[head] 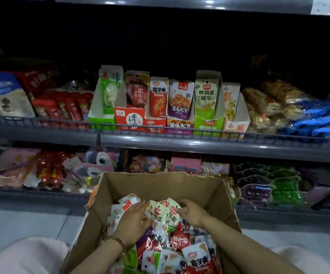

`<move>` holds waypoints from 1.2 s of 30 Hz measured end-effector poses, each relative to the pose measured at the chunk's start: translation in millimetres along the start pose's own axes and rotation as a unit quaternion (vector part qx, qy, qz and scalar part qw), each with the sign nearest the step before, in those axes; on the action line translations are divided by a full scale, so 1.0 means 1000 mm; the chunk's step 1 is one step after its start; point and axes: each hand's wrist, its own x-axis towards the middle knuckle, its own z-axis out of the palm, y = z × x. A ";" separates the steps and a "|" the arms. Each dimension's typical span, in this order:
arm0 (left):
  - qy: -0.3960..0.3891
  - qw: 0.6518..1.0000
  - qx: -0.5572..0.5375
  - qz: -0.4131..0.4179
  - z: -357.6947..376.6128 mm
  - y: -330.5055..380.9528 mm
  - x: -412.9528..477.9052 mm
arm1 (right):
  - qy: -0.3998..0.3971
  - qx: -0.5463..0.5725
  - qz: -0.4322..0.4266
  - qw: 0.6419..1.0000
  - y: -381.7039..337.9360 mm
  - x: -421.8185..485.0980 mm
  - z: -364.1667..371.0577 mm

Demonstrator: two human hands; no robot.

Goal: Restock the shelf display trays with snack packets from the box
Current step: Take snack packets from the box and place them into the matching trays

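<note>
Head view: left hand (134, 219) and right hand (192, 214) both pinch a bunch of cream-and-green foil snack packets (166, 212) inside brown cardboard box (160, 179); likely light, floppy, slippery, so best gripped by flat top edges.

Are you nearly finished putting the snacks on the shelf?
Not yet. The display trays on the upper shelf already hold some packets standing up. Right now the left hand and right hand are gathering pale packets in the cardboard box. Lots of mixed packets lie in it, so plenty is left.
</note>
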 end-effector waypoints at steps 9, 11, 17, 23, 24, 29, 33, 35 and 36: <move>0.006 0.997 -0.081 0.007 -0.007 0.009 -0.004 | 0.051 0.148 -0.061 0.986 -0.008 -0.001 0.004; 0.016 0.992 -0.122 0.024 -0.021 0.018 -0.003 | 0.058 0.174 -0.109 0.977 -0.025 -0.016 -0.020; 0.016 0.941 -0.334 0.048 -0.057 0.051 0.006 | 0.127 0.265 -0.200 0.935 -0.073 -0.047 -0.107; 0.051 0.888 -0.440 0.122 -0.095 0.104 0.006 | 0.121 0.326 -0.239 0.907 -0.105 -0.058 -0.150; 0.061 0.884 -0.444 0.131 -0.099 0.108 0.007 | 0.123 0.332 -0.242 0.903 -0.108 -0.059 -0.155; 0.105 0.862 -0.475 0.141 -0.122 0.125 0.030 | 0.066 0.285 -0.244 0.924 -0.109 -0.058 -0.188; 0.115 0.857 -0.474 0.167 -0.144 0.145 0.058 | 0.074 0.273 -0.254 0.925 -0.111 -0.055 -0.223; 0.119 0.860 -0.460 0.185 -0.155 0.157 0.076 | 0.085 0.241 -0.264 0.930 -0.111 -0.054 -0.245; 0.119 0.860 -0.456 0.194 -0.160 0.163 0.085 | 0.099 0.237 -0.269 0.928 -0.112 -0.054 -0.257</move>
